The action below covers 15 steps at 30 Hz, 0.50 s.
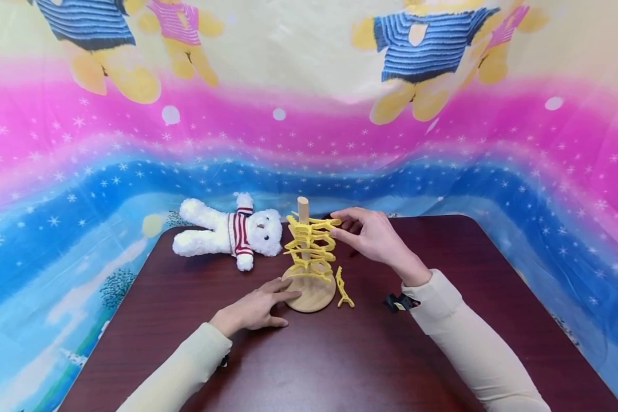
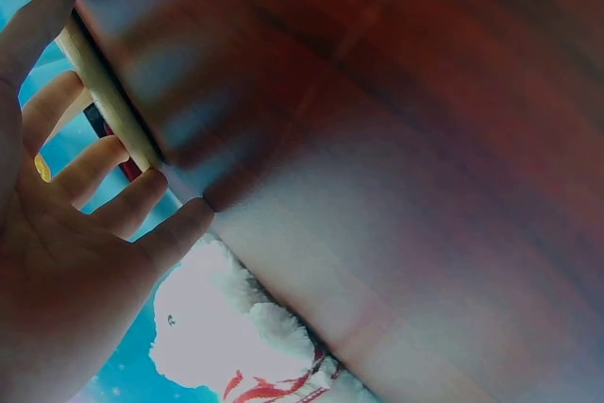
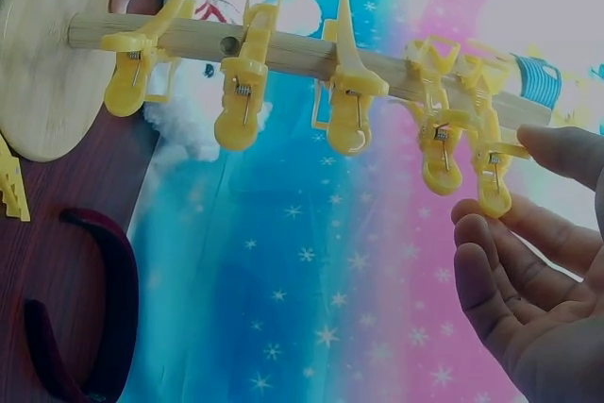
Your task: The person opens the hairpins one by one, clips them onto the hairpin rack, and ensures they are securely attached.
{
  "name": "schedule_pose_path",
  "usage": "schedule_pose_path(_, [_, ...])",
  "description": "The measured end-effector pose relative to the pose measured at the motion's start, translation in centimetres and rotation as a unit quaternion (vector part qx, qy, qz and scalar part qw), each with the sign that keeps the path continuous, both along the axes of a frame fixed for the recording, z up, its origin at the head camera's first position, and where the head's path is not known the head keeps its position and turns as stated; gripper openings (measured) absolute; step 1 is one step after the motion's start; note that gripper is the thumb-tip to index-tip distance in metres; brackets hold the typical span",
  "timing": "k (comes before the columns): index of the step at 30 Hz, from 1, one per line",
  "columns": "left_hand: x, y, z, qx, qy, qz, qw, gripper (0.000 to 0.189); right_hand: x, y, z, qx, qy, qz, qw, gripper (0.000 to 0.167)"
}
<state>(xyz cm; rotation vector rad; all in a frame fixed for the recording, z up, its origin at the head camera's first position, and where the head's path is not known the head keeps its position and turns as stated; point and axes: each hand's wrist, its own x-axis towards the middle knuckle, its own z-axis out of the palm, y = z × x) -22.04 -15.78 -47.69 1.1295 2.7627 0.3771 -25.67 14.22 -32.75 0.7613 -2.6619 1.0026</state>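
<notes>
A wooden stand with a round base and an upright post stands on the table; several yellow plastic spring clips are clamped along its post. In the right wrist view my right hand has thumb and fingertips on the two levers of the topmost clip, pinching it near the post's end. My left hand rests its spread, fairly straight fingers on the left edge of the base, thumb on the table. One loose yellow clip lies right of the base.
A white teddy bear in a red-striped sweater lies on its back at the far left of the stand. A dark red curved band lies on the table behind my right hand. Printed cloth hangs around the brown table.
</notes>
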Motion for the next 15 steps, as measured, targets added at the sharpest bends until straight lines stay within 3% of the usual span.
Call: schedule_pose_path(15, [-0.1,0.0,-0.1,0.003,0.002,0.000,1.0000,0.068,-0.2,2.5,-0.9,-0.004,-0.032,-0.014,0.9994,0.039])
